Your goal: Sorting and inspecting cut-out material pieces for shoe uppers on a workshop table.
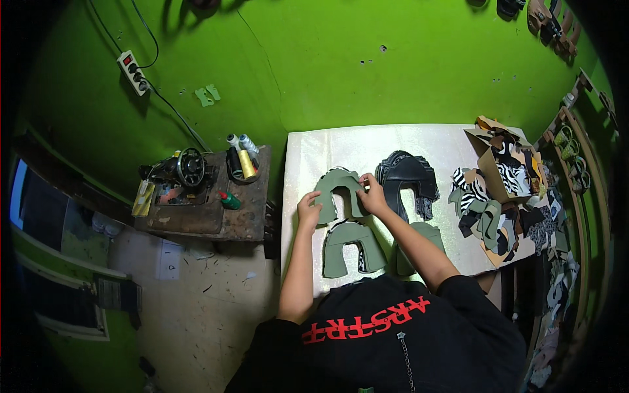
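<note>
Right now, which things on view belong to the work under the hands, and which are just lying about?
In use:
- left hand and right hand, both on the green cut-out
- second green cut-out just below
- stack of black cut-outs
- white table

Lying about:
- sewing machine
- thread cones
- power strip
- cardboard box of scraps

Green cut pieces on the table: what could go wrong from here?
1. Both hands, left and right, press on the upper green piece; shifting it could nudge the green piece lying just below.
2. The black stack sits close beside the right hand; a sideways sweep might skew it.
3. The scrap pile crowds the table's right edge and could slide off.
</note>
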`<state>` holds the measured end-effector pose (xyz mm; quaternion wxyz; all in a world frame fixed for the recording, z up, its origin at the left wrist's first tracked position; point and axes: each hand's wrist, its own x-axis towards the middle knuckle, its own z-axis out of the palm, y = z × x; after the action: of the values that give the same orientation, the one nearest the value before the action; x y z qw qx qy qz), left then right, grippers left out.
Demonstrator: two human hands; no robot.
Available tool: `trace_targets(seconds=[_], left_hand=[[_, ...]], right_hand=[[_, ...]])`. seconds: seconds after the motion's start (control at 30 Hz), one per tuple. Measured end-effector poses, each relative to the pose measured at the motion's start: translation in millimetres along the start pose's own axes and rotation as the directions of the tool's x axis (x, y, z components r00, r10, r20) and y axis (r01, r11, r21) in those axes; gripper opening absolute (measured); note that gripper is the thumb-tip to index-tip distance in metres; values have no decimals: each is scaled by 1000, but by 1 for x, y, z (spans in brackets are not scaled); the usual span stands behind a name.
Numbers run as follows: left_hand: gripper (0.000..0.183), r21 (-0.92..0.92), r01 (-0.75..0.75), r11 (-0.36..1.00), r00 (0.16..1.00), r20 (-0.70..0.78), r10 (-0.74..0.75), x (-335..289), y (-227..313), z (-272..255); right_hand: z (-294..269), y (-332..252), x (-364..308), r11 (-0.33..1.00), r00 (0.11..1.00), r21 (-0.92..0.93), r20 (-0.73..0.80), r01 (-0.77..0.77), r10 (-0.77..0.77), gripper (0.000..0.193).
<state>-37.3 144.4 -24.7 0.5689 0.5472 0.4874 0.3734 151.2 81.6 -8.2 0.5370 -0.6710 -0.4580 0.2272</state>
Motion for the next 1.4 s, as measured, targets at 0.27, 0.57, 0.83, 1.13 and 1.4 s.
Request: trace_targets(seconds=[0.27,0.57,0.83,1.13,1.4], left_hand=[[45,59,159,985,987,19,-161,11,4,9],[45,463,-100,881,992,-21,123,17,-22,9],[46,616,49,786,995,-96,13,-8,12,35],[44,563,-270,781,960,95,264,-42,30,110],[39,471,-386,793,921,144,363,-81,48,199]], right_hand=[[6,18,15,987,998,-150,-3,60,-61,17],[13,21,5,934,994,-342,68,108,-90,28],[-12,2,-17,922,982,-338,52,188,-181,33],[-77,10,-48,980,977,-54,-87,191,-195,25],[-170,33,-64,983,947,-115,-272,142,-169,23]])
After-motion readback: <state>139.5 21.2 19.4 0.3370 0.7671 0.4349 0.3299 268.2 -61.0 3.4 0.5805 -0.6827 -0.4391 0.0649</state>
